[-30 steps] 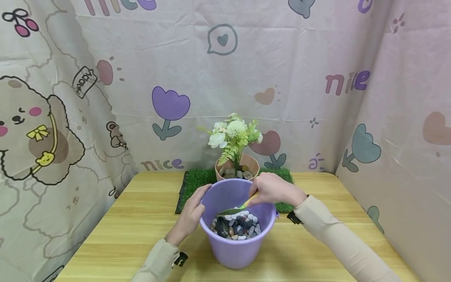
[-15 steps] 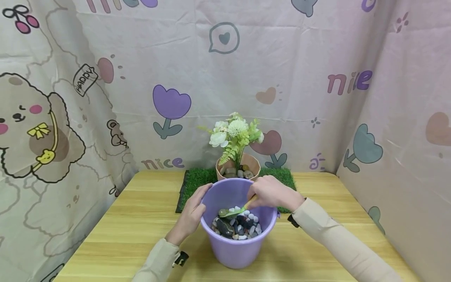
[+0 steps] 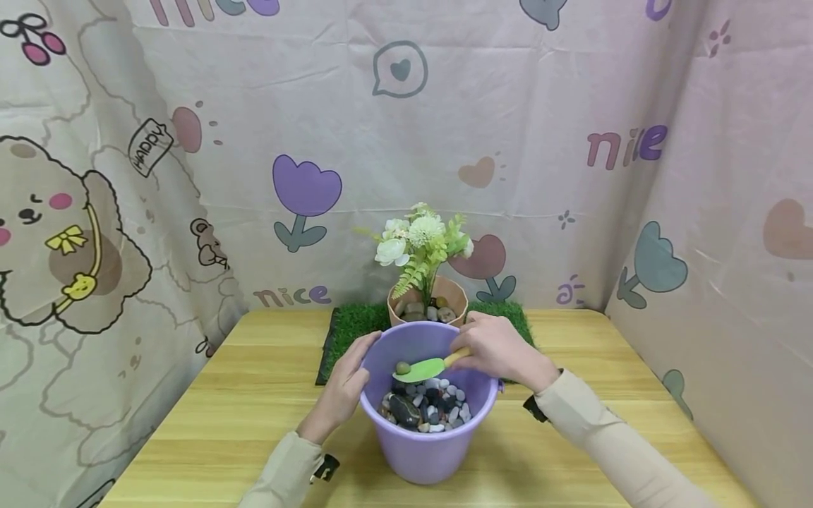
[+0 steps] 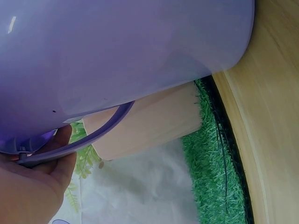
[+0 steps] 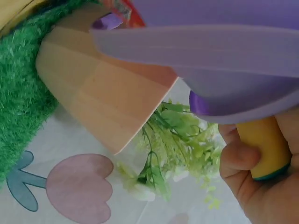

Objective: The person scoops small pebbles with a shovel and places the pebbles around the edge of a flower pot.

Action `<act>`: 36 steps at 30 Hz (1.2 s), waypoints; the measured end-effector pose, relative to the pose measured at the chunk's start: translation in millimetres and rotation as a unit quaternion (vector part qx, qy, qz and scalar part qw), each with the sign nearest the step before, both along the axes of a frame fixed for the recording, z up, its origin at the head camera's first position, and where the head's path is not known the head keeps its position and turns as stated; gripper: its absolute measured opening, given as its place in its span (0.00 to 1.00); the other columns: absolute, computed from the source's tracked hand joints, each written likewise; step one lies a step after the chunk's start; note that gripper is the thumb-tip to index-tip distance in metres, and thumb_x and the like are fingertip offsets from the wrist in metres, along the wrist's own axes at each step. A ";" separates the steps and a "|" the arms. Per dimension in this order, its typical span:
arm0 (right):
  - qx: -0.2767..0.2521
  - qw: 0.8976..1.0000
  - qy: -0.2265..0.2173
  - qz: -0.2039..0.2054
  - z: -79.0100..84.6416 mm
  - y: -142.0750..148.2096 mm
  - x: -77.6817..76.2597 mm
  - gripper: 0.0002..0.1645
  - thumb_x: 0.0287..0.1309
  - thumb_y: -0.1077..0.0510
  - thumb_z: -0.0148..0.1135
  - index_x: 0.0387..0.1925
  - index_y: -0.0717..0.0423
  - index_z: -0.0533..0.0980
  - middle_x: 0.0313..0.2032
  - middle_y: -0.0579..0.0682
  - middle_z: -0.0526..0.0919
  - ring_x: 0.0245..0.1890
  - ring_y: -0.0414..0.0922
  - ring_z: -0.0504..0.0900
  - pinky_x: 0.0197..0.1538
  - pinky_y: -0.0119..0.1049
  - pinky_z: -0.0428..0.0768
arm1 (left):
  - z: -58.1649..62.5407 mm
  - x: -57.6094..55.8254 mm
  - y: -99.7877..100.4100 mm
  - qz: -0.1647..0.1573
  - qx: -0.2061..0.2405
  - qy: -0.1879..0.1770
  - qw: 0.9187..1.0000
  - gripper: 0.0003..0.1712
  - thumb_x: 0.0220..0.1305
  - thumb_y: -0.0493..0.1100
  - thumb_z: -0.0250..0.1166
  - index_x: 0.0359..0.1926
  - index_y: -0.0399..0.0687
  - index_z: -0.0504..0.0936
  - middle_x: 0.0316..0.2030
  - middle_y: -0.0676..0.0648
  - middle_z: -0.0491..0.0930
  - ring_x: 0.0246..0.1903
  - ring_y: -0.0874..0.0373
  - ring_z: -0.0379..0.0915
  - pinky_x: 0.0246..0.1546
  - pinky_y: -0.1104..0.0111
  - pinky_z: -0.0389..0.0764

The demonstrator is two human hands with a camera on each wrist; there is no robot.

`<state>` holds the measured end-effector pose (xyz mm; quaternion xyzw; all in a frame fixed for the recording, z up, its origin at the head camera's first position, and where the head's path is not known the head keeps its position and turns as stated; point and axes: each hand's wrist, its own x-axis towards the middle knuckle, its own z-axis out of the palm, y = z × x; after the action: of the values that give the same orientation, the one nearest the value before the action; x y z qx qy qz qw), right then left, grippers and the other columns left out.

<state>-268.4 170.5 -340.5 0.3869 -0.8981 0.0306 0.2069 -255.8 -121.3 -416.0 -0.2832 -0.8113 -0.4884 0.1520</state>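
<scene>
A purple bucket (image 3: 424, 458) stands on the table with several white, grey and dark pebbles (image 3: 443, 408) in its bottom. My left hand (image 3: 343, 381) holds its rim at the left; in the left wrist view the fingers curl by the rim and the bucket handle (image 4: 105, 128). My right hand (image 3: 498, 349) grips a small garden trowel (image 3: 424, 370) by its yellow handle. The trowel's green blade is inside the bucket, raised above the pebbles, and a round olive stone (image 3: 403, 368) sits at its tip. In the right wrist view the rim hides the blade.
Behind the bucket, a peach flowerpot (image 3: 394, 302) with white flowers (image 3: 419, 236) and stones stands on a green grass mat (image 3: 358, 324). The wooden table (image 3: 222, 423) extends to both sides. A printed cloth (image 3: 406, 141) hangs around its back and sides.
The trowel has risen from among the pebbles with the olive stone on its tip, and its blade now lies flatter. My left hand and the bucket have stayed in place.
</scene>
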 end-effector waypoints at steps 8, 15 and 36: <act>-0.051 0.998 0.033 -0.032 -3.9 11.1 10.5 0.12 0.43 0.43 0.76 0.33 0.36 0.88 0.29 0.33 0.83 0.30 0.34 0.67 0.28 0.25 0.66 | -0.9 -1.7 -0.5 -0.003 -0.001 0.014 1.000 0.39 0.55 0.30 0.45 0.72 0.44 0.64 0.68 0.42 0.68 0.65 0.49 0.68 0.62 0.51 0.72; -0.095 0.994 0.026 -0.051 -9.2 11.6 14.1 0.11 0.45 0.46 0.76 0.35 0.37 0.88 0.33 0.35 0.85 0.33 0.35 0.72 0.31 0.27 0.69 | -0.1 -1.8 -0.4 0.001 -0.003 0.016 1.000 0.39 0.55 0.30 0.45 0.72 0.45 0.64 0.68 0.45 0.68 0.65 0.49 0.67 0.62 0.50 0.72; -0.152 0.983 -0.002 -0.103 -18.3 9.9 19.1 0.12 0.45 0.44 0.76 0.36 0.35 0.88 0.30 0.33 0.79 0.31 0.32 0.72 0.31 0.27 0.69 | 0.7 -0.1 0.0 -0.001 0.001 -0.001 1.000 0.38 0.57 0.31 0.44 0.72 0.46 0.64 0.69 0.48 0.67 0.68 0.52 0.64 0.64 0.51 0.70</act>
<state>-249.2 180.4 -358.8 0.2561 -0.9186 0.1460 0.2634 -256.0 -121.3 -415.2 -0.2836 -0.8108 -0.4892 0.1510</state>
